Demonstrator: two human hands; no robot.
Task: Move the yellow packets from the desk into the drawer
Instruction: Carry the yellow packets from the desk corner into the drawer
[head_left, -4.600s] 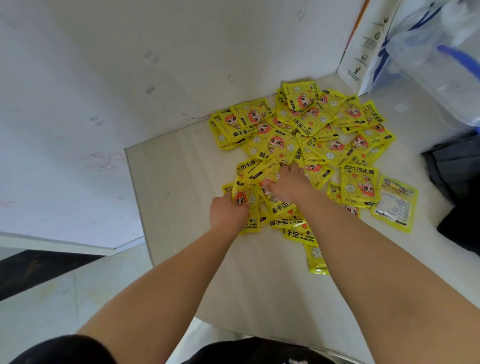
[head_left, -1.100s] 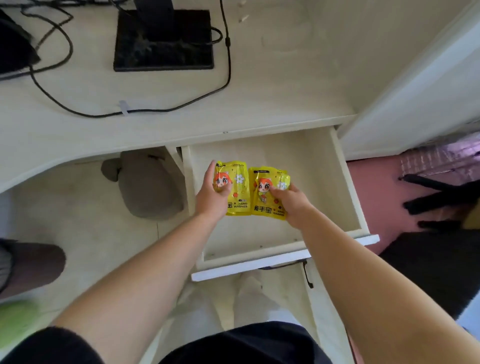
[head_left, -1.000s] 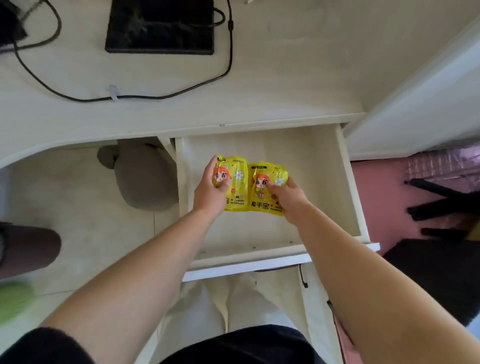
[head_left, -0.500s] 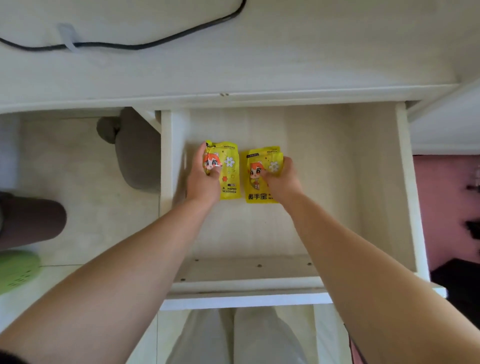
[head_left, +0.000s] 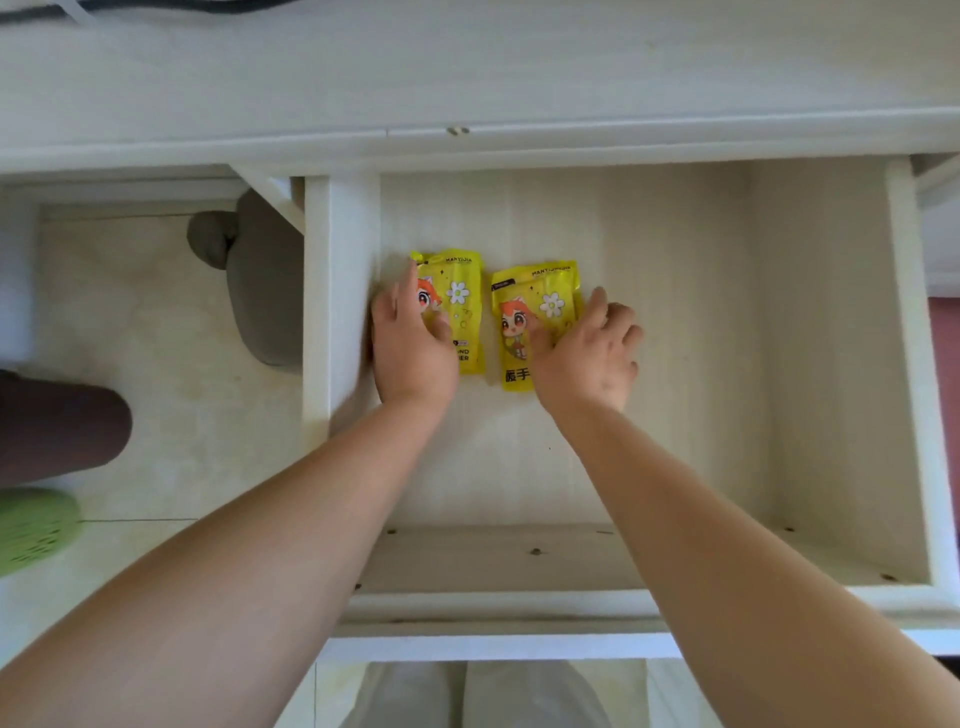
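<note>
Two yellow packets lie side by side on the floor of the open drawer (head_left: 340, 312), near its left wall. My left hand (head_left: 410, 348) holds the left yellow packet (head_left: 461, 291), fingers along its left edge and thumb on its face. My right hand (head_left: 589, 353) holds the right yellow packet (head_left: 543, 299), thumb on the cartoon print and forefinger at the right edge. The lower parts of both packets are hidden under my hands. A narrow gap separates the two packets.
The right half and the front of the drawer floor (head_left: 717, 364) are bare wood. The desk top's edge (head_left: 467, 78) runs above the drawer. Left of the drawer, on the floor, are a grey cushion-like thing (head_left: 265, 280), a brown object (head_left: 57, 426) and a green one (head_left: 31, 530).
I carried packets from the heap on the desk to the open drawer. Over the last second both hands lowered them to the drawer floor, and the two packets have moved slightly apart.
</note>
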